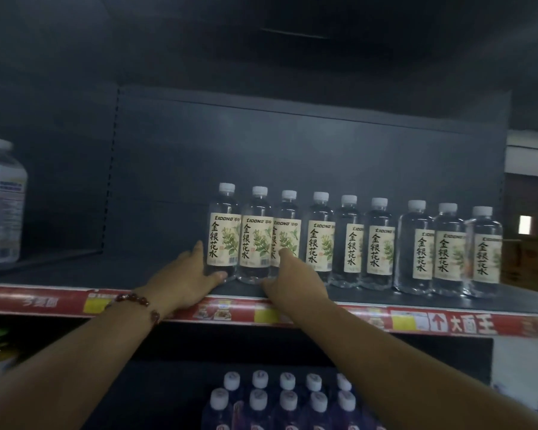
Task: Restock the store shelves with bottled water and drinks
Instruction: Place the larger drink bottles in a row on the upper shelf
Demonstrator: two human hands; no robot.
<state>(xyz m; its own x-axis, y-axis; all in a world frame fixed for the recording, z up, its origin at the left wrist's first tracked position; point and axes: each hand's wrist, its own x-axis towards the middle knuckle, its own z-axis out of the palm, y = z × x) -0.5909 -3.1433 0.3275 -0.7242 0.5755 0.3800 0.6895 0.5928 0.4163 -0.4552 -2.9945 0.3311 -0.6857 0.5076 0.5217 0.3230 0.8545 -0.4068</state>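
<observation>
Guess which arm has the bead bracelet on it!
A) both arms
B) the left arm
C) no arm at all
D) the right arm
B: the dark red bead bracelet sits on the wrist behind the left hand, which rests by the first bottle in the row; the wrist behind the right hand is bare.

Row of bottles (348,240): nine clear, white-capped, cream labels with black characters and green leaves; upright, side by side, near front edge of upper shelf (137,271), from its middle to its right end.
Leftmost three: touching one another.
Pack below (280,398): white-capped bottles on lower shelf, tops showing.
</observation>
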